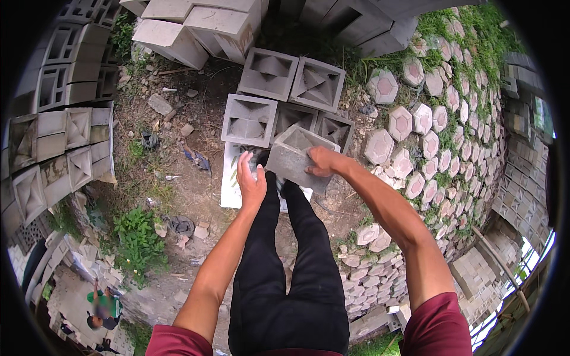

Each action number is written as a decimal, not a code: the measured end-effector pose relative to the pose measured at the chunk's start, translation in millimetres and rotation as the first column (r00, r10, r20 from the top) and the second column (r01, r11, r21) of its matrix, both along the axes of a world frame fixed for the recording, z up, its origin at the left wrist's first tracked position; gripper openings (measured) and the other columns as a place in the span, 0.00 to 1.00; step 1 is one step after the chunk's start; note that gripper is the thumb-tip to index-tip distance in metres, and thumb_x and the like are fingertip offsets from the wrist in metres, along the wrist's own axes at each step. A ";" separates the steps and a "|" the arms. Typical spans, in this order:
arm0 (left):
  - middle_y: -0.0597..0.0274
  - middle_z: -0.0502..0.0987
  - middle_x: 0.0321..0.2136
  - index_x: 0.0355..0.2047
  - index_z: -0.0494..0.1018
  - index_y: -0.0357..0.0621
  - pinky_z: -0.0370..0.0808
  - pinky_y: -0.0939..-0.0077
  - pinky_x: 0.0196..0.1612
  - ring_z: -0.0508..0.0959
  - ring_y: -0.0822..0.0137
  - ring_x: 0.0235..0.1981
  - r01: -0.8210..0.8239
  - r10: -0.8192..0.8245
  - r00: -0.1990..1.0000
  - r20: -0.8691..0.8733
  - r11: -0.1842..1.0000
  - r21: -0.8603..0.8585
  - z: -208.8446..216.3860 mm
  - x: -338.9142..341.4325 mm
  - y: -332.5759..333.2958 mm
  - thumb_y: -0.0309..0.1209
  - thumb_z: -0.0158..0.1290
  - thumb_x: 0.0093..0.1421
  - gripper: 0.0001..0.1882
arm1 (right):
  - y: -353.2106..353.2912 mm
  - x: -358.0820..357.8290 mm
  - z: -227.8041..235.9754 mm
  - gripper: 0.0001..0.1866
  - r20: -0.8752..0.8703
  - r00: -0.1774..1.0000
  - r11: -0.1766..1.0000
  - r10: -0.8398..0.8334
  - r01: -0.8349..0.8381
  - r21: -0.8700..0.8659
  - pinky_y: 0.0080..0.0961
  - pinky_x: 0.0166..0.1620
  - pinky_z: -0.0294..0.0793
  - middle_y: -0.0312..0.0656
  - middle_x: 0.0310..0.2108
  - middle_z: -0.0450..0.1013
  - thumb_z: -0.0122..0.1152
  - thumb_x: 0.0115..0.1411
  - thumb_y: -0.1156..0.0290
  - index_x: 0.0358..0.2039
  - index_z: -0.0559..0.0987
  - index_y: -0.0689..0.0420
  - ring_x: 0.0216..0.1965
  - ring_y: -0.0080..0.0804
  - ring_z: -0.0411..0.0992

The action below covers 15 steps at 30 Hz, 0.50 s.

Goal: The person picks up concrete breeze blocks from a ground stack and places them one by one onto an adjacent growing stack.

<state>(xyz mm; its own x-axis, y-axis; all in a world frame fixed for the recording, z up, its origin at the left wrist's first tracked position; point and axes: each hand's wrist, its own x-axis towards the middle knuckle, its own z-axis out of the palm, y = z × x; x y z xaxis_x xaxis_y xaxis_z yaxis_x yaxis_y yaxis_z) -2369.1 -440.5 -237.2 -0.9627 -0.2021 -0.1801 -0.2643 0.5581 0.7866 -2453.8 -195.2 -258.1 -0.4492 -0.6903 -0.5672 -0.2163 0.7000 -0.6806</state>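
Note:
A grey concrete block (292,155) is tilted in front of my legs, just nearer than a small stack of similar blocks. My right hand (323,161) grips it at its right side, the fingers partly hidden. My left hand (250,183) is open beside the block's left side, fingers stretched out and apart from it. Beyond them stand several hollow-faced blocks with pyramid-shaped recesses, among them a left one (249,120) and a far right one (317,83). Under my feet lies a white printed sheet (231,193), partly covered by my legs.
Tall concrete blocks (205,29) stand at the far side. More decorative blocks (53,148) are stacked on the left. Hexagonal pavers (421,118) cover the ground on the right, with grass between. Stones and a leafy plant (139,240) lie left; another person (104,307) is at lower left.

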 end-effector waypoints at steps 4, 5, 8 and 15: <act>0.50 0.69 0.51 0.53 0.63 0.38 0.64 0.63 0.52 0.67 0.60 0.53 -0.656 0.111 0.614 0.781 0.623 0.427 21.5 31.6 -45.8 0.58 0.33 0.63 0.35 | -22.6 44.2 216.1 0.20 0.102 0.962 0.967 -0.253 0.248 0.055 0.41 0.46 0.68 0.63 0.34 0.69 0.59 0.52 0.65 0.33 0.68 0.71 0.41 0.58 0.68; 0.49 0.67 0.54 0.56 0.60 0.37 0.61 0.58 0.55 0.66 0.60 0.55 -0.645 -0.066 0.568 0.820 0.583 0.493 39.8 34.9 -43.4 0.63 0.28 0.61 0.41 | -16.4 52.7 279.5 0.20 0.120 0.939 0.946 -0.324 0.317 0.070 0.42 0.45 0.67 0.62 0.34 0.68 0.59 0.53 0.65 0.34 0.67 0.71 0.41 0.58 0.68; 0.53 0.64 0.56 0.57 0.60 0.40 0.60 0.60 0.56 0.64 0.61 0.57 -0.440 -0.403 0.656 0.638 0.483 0.757 95.0 54.8 -9.4 0.60 0.25 0.63 0.38 | 2.3 79.0 462.7 0.17 0.185 0.831 0.851 -0.524 0.519 0.079 0.37 0.40 0.68 0.55 0.31 0.68 0.60 0.54 0.64 0.34 0.69 0.66 0.35 0.51 0.69; 0.60 0.65 0.56 0.58 0.61 0.45 0.63 0.60 0.58 0.67 0.59 0.55 -0.583 -0.758 0.625 0.187 -0.293 0.758 386.6 52.8 137.9 0.54 0.38 0.62 0.32 | 60.5 209.3 702.1 0.15 0.312 0.219 0.207 -0.924 0.976 -0.073 0.17 0.38 0.64 0.29 0.31 0.69 0.54 0.62 0.64 0.43 0.73 0.62 0.33 0.16 0.63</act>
<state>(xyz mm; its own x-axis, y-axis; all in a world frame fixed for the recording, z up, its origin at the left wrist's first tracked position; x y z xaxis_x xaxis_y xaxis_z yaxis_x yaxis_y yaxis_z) -2316.3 -302.7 149.3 -0.3900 0.8940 -0.2207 -0.8992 -0.4213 -0.1178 -2244.5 -134.6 444.0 -0.7736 0.0906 -0.6272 0.6336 0.1263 -0.7633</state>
